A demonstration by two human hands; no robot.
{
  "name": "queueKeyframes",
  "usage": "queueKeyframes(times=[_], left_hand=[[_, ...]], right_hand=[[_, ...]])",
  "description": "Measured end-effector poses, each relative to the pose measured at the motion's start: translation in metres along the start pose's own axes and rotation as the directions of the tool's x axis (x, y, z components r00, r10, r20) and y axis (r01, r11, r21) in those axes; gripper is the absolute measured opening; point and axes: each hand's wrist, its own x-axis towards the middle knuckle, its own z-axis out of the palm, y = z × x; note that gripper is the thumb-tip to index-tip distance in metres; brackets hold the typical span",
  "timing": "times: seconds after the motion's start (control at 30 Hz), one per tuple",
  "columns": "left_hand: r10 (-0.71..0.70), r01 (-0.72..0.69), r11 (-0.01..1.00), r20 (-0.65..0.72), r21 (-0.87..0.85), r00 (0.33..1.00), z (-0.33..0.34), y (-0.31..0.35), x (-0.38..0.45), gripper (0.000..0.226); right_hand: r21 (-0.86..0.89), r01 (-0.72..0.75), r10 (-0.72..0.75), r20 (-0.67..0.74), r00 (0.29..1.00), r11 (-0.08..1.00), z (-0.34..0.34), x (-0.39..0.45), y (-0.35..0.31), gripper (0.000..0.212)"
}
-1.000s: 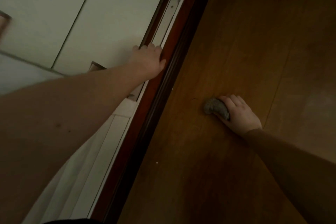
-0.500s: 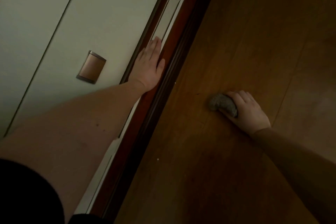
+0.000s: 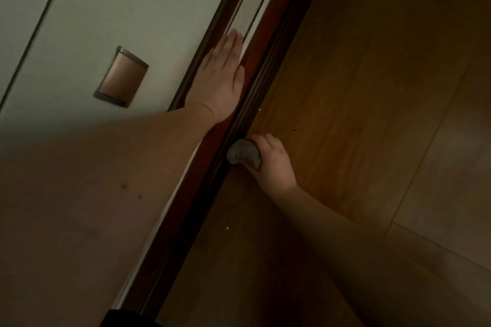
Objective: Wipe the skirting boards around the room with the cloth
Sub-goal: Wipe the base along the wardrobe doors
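A dark red-brown skirting board (image 3: pixel 268 42) runs diagonally from the top centre down to the bottom left, between the pale panels and the wooden floor. My right hand (image 3: pixel 271 162) grips a bunched grey cloth (image 3: pixel 243 154) and holds it against the lower edge of the board. My left hand (image 3: pixel 220 77) lies flat, fingers straight, on the pale panel edge and the top of the board just above the cloth. My left forearm covers part of the panel and board lower down.
Pale sliding panels (image 3: pixel 138 5) fill the left side, with a recessed bronze pull (image 3: pixel 122 77). A white track strip (image 3: pixel 255 8) lies beside the board. The wooden floor (image 3: pixel 385 87) spreads to the right, with small white specks near the board.
My right hand has carried the cloth from the open floor leftward up against the skirting board. My left hand has flattened out on the panel edge. The view has closed in.
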Motion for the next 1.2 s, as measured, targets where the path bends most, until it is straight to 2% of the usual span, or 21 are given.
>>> queueKeyframes(times=[0.13, 0.23, 0.27, 0.33, 0.4, 0.43, 0.53, 0.6, 0.7, 0.8, 0.9, 1.07, 1.2], left_hand=[[0.004, -0.004, 1.000, -0.004, -0.002, 1.000, 0.000, -0.001, 0.000, 0.058], [0.001, -0.001, 1.000, 0.001, -0.008, 1.000, 0.001, -0.002, 0.001, 0.058], [-0.001, 0.001, 1.000, 0.003, -0.009, 1.000, 0.002, -0.002, 0.001, 0.059], [-0.001, 0.001, 1.000, 0.003, -0.011, 1.000, 0.001, -0.003, 0.001, 0.059], [0.002, -0.002, 1.000, 0.004, -0.017, 1.000, 0.002, -0.004, 0.001, 0.059], [0.003, -0.003, 1.000, 0.002, -0.018, 1.000, 0.003, -0.004, 0.001, 0.059], [0.010, -0.010, 1.000, -0.002, -0.014, 1.000, 0.005, -0.004, 0.001, 0.058], [0.011, -0.011, 1.000, 0.003, -0.015, 1.000, 0.005, -0.005, 0.002, 0.059], [0.012, -0.012, 1.000, 0.009, -0.021, 1.000, 0.003, -0.006, 0.002, 0.059], [0.011, -0.011, 1.000, 0.018, -0.019, 1.000, 0.000, -0.004, 0.003, 0.059], [0.006, -0.006, 1.000, 0.028, -0.013, 1.000, -0.002, -0.004, 0.003, 0.060], [0.012, -0.012, 1.000, 0.026, -0.007, 1.000, -0.001, -0.004, 0.004, 0.058], [0.008, -0.008, 1.000, 0.019, -0.015, 1.000, 0.000, -0.006, 0.002, 0.057]], right_hand=[[-0.071, -0.008, 0.009, 0.008, 1.000, 0.997, -0.013, 0.024, 0.019, 0.051], [-0.139, 0.081, -0.070, 0.084, 0.994, 0.987, -0.032, 0.049, 0.028, 0.049], [-0.147, 0.068, -0.056, 0.090, 0.994, 0.987, -0.041, 0.058, 0.031, 0.049], [-0.107, -0.073, 0.070, -0.030, 0.997, 0.992, -0.066, 0.086, 0.039, 0.048], [-0.008, -0.212, 0.206, -0.202, 0.957, 0.977, -0.102, 0.128, 0.047, 0.046], [-0.008, -0.237, 0.229, -0.238, 0.944, 0.971, -0.124, 0.152, 0.050, 0.046], [-0.137, -0.237, 0.208, -0.198, 0.958, 0.962, -0.176, 0.202, 0.050, 0.052], [-0.165, -0.254, 0.221, -0.194, 0.956, 0.953, -0.186, 0.205, 0.050, 0.055], [-0.121, -0.204, 0.180, -0.185, 0.966, 0.971, -0.165, 0.172, 0.046, 0.054], [0.028, -0.182, 0.184, -0.103, 0.978, 0.983, -0.115, 0.117, 0.033, 0.058], [0.051, -0.123, 0.124, -0.025, 0.992, 0.991, -0.058, 0.060, 0.021, 0.053], [-0.097, 0.090, -0.078, 0.121, 0.990, 0.991, -0.004, 0.010, 0.008, 0.053], [-0.150, 0.133, -0.111, 0.143, 0.983, 0.980, -0.007, 0.024, 0.017, 0.053]])
